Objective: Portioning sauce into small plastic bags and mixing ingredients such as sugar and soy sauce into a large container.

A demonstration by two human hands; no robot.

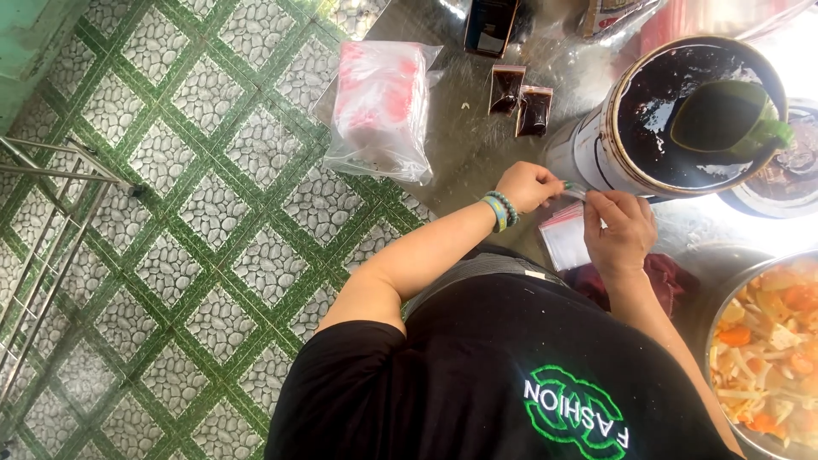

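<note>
Green and grey tiles with a pebble pattern cover the floor (196, 221) on the left side, and a steel worktop (464, 145) stands on the right, seen from above over the person's black shirt. Both hands meet in front of the body, above the edge of the worktop. The left hand (528, 185), with beaded bracelets (500, 209) on the wrist, is closed in a pinch on the top of a small clear plastic bag (566, 237). The right hand (620, 228) also pinches the same bag at its upper edge, so the two hands are close together, almost touching. The bag hangs down between them and has a red strip near its mouth; I cannot tell if something is inside.

Just beyond the hands stands a large round pot (648, 128) full of dark sauce, with a green ladle (724, 119) lying in it. Two small filled sachets (520, 102) of dark sauce lie on the worktop to the left of the pot. Further left lies a big transparent packet (381, 106) with a stack of red-and-white bags inside. At the right lower corner a metal bowl (724, 315) holds shredded orange and pale vegetables. A dark red cloth (669, 274) lies near the right wrist.
</note>
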